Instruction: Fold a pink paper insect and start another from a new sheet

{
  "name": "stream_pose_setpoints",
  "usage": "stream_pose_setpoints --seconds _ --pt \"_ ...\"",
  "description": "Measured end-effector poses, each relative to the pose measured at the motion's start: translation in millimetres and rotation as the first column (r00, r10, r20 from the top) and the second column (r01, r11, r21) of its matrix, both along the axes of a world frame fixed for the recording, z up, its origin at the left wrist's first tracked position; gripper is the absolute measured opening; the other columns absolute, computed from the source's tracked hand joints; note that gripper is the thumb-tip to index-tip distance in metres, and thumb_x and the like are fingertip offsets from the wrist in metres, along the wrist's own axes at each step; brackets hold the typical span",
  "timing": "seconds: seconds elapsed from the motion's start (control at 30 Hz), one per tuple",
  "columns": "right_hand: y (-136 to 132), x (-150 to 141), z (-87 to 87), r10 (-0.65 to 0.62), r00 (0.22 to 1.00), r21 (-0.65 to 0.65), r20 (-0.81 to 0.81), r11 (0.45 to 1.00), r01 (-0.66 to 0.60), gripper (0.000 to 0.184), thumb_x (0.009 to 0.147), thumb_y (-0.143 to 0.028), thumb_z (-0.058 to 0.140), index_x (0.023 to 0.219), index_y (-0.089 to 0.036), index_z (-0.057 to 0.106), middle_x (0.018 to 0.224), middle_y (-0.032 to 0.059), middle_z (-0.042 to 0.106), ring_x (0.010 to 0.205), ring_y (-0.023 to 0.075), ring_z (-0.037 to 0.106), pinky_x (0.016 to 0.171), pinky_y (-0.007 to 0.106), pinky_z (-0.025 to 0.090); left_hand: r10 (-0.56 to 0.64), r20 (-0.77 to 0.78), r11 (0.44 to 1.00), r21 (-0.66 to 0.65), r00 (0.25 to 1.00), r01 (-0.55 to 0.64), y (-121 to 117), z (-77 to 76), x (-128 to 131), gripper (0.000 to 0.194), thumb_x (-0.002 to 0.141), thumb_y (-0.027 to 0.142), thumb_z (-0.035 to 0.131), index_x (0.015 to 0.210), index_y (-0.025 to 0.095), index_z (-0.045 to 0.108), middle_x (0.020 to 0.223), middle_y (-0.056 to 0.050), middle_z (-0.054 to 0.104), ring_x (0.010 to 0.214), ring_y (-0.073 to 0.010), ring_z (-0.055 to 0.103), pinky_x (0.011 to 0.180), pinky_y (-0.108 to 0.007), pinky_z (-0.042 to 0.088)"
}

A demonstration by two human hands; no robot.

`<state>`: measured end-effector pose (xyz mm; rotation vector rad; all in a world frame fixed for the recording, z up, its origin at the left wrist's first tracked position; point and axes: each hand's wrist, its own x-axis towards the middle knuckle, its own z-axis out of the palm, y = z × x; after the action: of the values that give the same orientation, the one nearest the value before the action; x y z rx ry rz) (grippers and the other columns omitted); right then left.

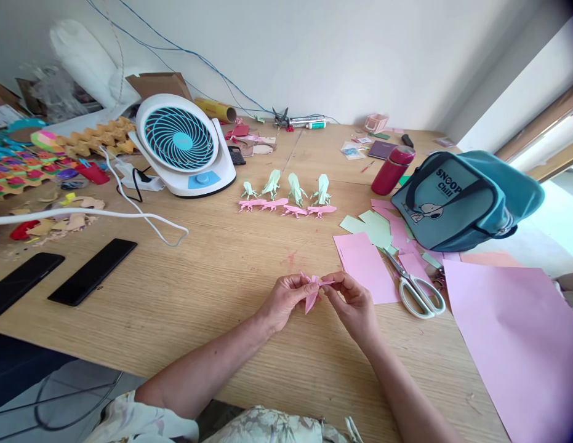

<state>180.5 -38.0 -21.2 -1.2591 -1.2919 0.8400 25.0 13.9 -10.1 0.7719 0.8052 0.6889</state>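
Note:
Both my hands meet over the wooden table around a small pink folded paper figure [312, 299]. My left hand [286, 299] pinches its body between thumb and fingers. With thumb and forefinger, my right hand [353, 304] grips a thin pointed strip on the figure's right side. Parts of the figure are hidden behind the fingers. Beyond my hands stands a row of pale green paper figures [295, 188], with several pink paper figures [320, 211] lined up in front of them. Pink paper sheets [367, 264] lie just right of my right hand.
White-handled scissors [418, 295] rest on paper at right, near a teal bag [452, 203] and a red flask [392, 171]. A large pink sheet [512, 332] covers the right edge. Left are a fan [182, 141], a white cable [83, 211] and two black phones [93, 272].

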Motion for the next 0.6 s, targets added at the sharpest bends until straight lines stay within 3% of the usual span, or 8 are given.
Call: stream_pose_setpoints --seconds 0.4,0.5,0.6 --pt "-0.5 2.8 0.3 0.034 0.999 0.017 0.002 0.999 -0.034 0.01 0.092 -0.025 0.057 0.093 -0.024 0.067 0.086 0.0031 0.067 0.078 0.0164 0.062 0.073 0.031 0.051 -0.082 0.008 0.995 -0.052 0.997 0.083 2.9 2.0 -2.9 0.04 0.061 0.044 0.087 0.079 0.011 0.071 0.061 0.001 0.061 0.058 -0.0105 0.06 0.051 -0.02 0.042" --pt "-0.7 1.3 -1.5 0.017 1.0 0.001 -0.019 1.0 -0.017 0.01 0.092 -0.026 0.057 0.091 -0.023 0.066 0.084 0.0029 0.065 0.075 0.0162 0.061 0.071 0.03 0.05 -0.085 0.008 0.996 0.016 0.996 0.084 2.0 -0.4 -2.0 0.039 0.063 0.046 0.085 0.075 0.012 0.068 0.059 0.003 0.059 0.056 -0.0096 0.058 0.055 -0.021 0.044" --pt "-0.8 -0.4 -3.7 0.011 0.999 -0.001 -0.054 1.0 -0.011 0.006 0.091 -0.026 0.058 0.09 -0.023 0.063 0.08 0.0018 0.063 0.071 0.0157 0.06 0.068 0.029 0.049 -0.058 0.004 0.982 0.181 0.998 0.056 1.1 -2.7 -0.5 0.039 0.068 0.046 0.082 0.066 0.013 0.062 0.054 0.005 0.056 0.052 -0.0078 0.053 0.06 -0.023 0.045"
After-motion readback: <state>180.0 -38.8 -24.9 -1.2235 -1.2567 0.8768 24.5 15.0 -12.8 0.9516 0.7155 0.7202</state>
